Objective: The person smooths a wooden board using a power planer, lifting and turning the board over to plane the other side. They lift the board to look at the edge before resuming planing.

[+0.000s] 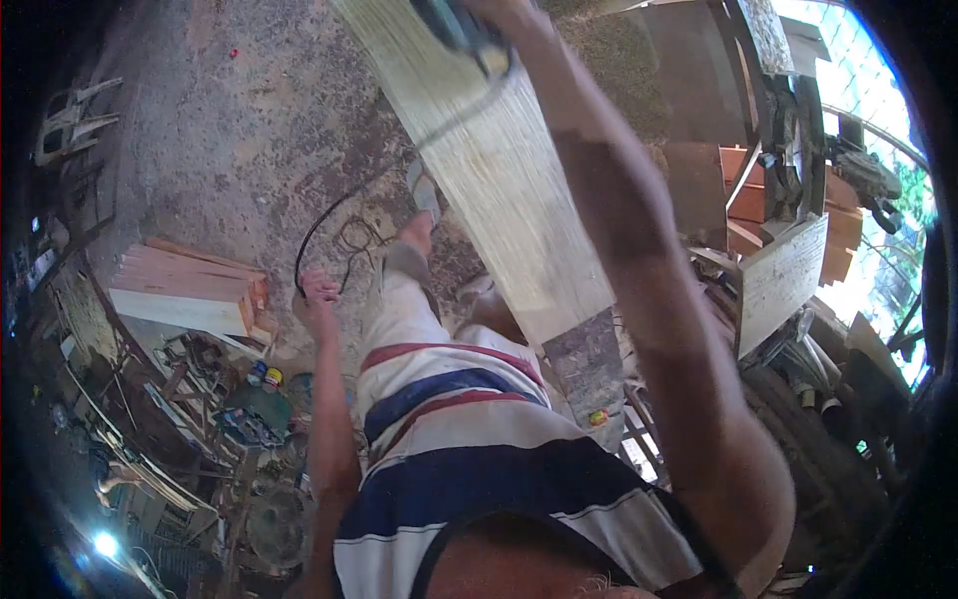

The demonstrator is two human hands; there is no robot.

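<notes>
My right arm reaches up to the top edge, where my right hand [499,12] is closed on a dark power tool [451,24] resting on a long pale wooden board [499,170]. The hand is partly cut off by the frame. A black cable [317,225] runs from the tool across the board and down to the left. My left hand [318,288] is beside my body, its fingers curled around the cable.
Stacked planks [190,285] lie on the floor at the left. Cans [271,376] and clutter stand below them. A small yellow and red item [599,417] sits near the board's lower end. Wood pieces [783,285] lean at the right.
</notes>
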